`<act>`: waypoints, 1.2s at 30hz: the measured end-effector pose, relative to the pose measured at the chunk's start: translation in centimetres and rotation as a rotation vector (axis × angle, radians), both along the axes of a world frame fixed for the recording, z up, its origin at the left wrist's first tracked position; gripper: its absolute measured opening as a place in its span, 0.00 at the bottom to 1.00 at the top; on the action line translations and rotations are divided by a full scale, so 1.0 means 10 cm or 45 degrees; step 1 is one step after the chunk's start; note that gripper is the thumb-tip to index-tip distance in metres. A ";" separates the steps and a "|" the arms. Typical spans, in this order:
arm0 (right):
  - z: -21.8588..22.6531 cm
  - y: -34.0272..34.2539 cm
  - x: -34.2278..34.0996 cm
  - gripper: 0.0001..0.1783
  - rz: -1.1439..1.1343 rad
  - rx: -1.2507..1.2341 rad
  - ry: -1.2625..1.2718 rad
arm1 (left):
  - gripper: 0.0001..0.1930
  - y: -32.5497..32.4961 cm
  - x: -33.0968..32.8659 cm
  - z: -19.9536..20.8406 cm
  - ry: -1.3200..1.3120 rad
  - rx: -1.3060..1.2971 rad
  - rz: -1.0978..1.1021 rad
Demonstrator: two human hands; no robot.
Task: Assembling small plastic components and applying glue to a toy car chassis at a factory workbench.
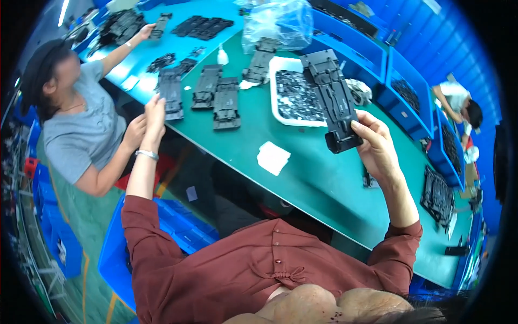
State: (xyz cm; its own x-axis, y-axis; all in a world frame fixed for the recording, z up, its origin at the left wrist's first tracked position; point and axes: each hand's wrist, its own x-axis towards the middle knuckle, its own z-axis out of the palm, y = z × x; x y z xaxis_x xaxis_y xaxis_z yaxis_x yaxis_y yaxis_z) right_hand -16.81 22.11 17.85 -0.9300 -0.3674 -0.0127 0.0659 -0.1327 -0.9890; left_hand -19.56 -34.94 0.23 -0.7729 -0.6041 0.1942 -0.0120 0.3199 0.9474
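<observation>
My right hand (377, 143) pinches the lower end of a long black moulded plastic chassis (334, 97), lifted and tilted above the table. My left hand (155, 116) is at the table's near edge, its fingers closed at the left side of another black chassis (171, 94); part of that grip is hard to see. Two similar chassis (208, 86) lie side by side to the right of it, and one more (261, 59) rests farther back. Behind the raised piece stands a white tub (275, 102) full of small dark parts.
A green table (232, 154) carries a white paper piece (273, 158), a small white bottle (222, 55) and a clear plastic bag (278, 24). Blue bins (404, 116) line the far side. Stacked chassis (437, 197) lie at right. A co-worker (83, 119) sits close at left, a hand near my left wrist.
</observation>
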 end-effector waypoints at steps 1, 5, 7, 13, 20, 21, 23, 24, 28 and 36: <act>-0.04 0.06 -0.01 0.18 -0.016 -0.006 -0.020 | 0.24 0.09 -0.06 0.06 -0.085 -0.066 0.066; -0.05 0.14 0.05 0.18 -0.051 -0.020 -0.044 | 0.25 0.01 -0.15 0.06 -0.179 -0.167 -0.009; -0.08 0.19 0.08 0.18 -0.050 -0.024 -0.066 | 0.27 0.02 -0.17 0.08 -0.254 -0.398 -0.019; -0.10 0.18 0.27 0.18 -0.040 -0.020 -0.122 | 0.27 0.14 -0.01 0.21 -0.353 -0.946 0.075; -0.36 0.09 0.45 0.15 -0.139 0.145 0.135 | 0.18 2.31 1.06 0.92 0.258 -0.123 -0.624; -0.31 -0.03 0.53 0.12 -0.118 0.306 0.224 | 0.22 2.65 1.27 0.81 0.261 0.183 -0.826; -0.37 -0.26 0.63 0.14 -0.139 0.743 0.988 | 0.33 3.21 1.53 0.63 0.204 0.828 -1.131; -0.51 -0.38 0.68 0.18 -0.160 0.783 1.245 | 0.39 3.41 1.57 0.59 0.175 1.136 -1.183; -0.69 -0.73 1.00 0.25 0.120 0.961 1.497 | 0.20 3.63 1.63 0.40 0.257 1.516 -0.923; -0.94 -0.53 0.36 0.13 -0.263 0.919 1.135 | 0.34 3.34 1.58 0.47 0.399 1.509 -0.849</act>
